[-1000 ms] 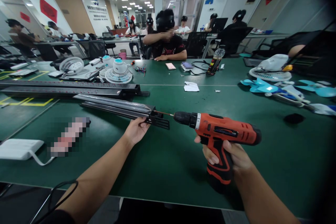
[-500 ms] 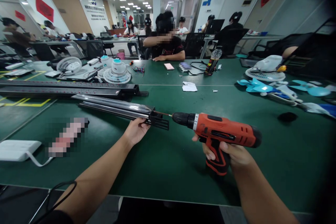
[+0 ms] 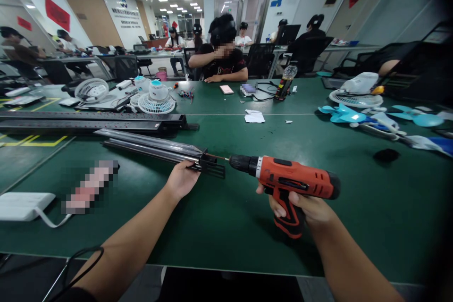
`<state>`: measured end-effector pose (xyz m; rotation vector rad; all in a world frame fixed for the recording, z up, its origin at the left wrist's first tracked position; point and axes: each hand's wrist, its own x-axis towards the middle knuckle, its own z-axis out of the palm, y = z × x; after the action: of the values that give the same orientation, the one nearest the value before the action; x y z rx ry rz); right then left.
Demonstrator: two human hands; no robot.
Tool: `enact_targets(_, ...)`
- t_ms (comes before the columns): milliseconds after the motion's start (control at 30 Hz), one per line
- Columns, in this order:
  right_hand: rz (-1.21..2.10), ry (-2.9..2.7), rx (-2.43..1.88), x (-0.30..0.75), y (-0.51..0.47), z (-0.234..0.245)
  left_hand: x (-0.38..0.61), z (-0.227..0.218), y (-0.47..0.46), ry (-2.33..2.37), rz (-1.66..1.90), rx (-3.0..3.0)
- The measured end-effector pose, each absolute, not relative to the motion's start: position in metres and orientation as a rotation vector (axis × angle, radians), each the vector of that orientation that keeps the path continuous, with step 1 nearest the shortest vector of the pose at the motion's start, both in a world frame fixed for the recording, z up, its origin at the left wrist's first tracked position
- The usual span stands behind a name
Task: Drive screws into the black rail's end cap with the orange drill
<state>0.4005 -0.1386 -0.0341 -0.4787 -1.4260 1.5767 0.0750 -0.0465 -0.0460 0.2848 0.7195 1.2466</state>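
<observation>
My right hand is wrapped round the grip of a red and black cordless drill, its chuck pointing left. From the chuck a long thin bit reaches to the end bracket of a long metal rail assembly with dark and shiny bars. My left hand grips that assembly near its slotted black end, fingers partly hidden beneath it. The bit's tip is hidden at the bracket, so I cannot tell how deep it sits.
Long black rails lie behind on the green table. At left are a white power bank and a blurred phone-like object. Fan parts, blue fan blades and a bottle stand farther back. A person sits opposite.
The drill and my right hand have shifted slightly left, closer to the rail's end. My left hand stays on the assembly. The view has moved a little.
</observation>
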Motion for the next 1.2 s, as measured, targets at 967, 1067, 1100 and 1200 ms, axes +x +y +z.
enact_targets(967, 1.544, -1.581, -0.385, 0.409, -0.138, -0.031, 0.068, -0.051, -0.052, 0.714, 1.244, 0.306)
enact_targets(1067, 1.536, -1.599, -0.387, 0.41, -0.137, -0.029, 0.069, -0.048, -0.053, 0.712, 1.245, 0.317)
enact_targets(1100, 1.536, -1.608, -0.383, 0.41, -0.136, -0.028, 0.07, -0.046, -0.054, 0.711, 1.246, 0.322)
enact_targets(1200, 1.522, -1.608, -0.373, 0.411, -0.135, -0.03, 0.071, -0.042, -0.055, 0.711, 1.25, 0.321)
